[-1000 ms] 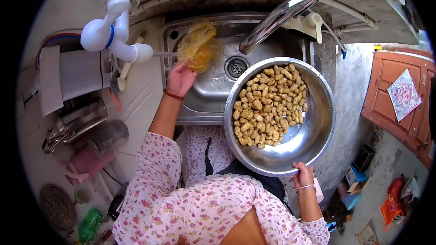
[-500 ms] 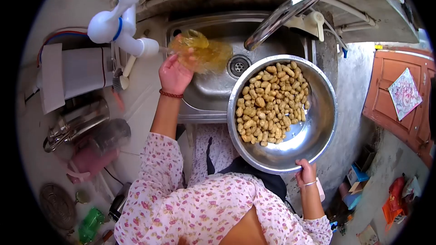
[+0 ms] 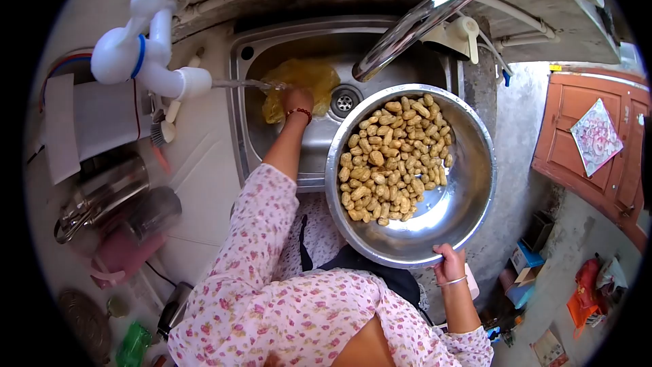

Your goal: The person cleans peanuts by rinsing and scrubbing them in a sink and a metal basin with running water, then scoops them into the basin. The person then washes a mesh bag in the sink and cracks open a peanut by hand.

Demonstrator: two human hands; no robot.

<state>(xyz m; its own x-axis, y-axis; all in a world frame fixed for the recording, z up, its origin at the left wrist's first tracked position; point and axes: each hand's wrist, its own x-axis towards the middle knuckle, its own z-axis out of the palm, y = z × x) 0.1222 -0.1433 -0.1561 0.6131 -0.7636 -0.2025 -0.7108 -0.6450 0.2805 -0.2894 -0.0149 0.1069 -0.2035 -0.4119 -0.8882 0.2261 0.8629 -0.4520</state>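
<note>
A yellow translucent plastic bag (image 3: pixel 309 75) lies crumpled in the steel sink (image 3: pixel 261 139). My left hand (image 3: pixel 299 99), with a red bead bracelet at the wrist, is closed on the bag; its fingertips are hidden. Water (image 3: pixel 234 83) runs sideways from a white plastic tap (image 3: pixel 193 83) toward the bag and hand. My right hand (image 3: pixel 449 265) grips the near rim of a large steel basin (image 3: pixel 472 197), thumb over the edge. Unshelled peanuts (image 3: pixel 394 163) fill the basin's left side, which overlaps the sink's front right corner.
A curved chrome spout (image 3: pixel 421 27) reaches over the sink, above the drain (image 3: pixel 345 101). Left on the counter are a brush (image 3: pixel 161 129), a steel pot (image 3: pixel 109 187) and a pink jug (image 3: pixel 129 251). A reddish cabinet (image 3: pixel 584 136) stands at the right.
My left hand has moved right and lower into the sink with the yellow bag, which now lies crumpled. The water stream shows more clearly. My right hand still grips the basin.
</note>
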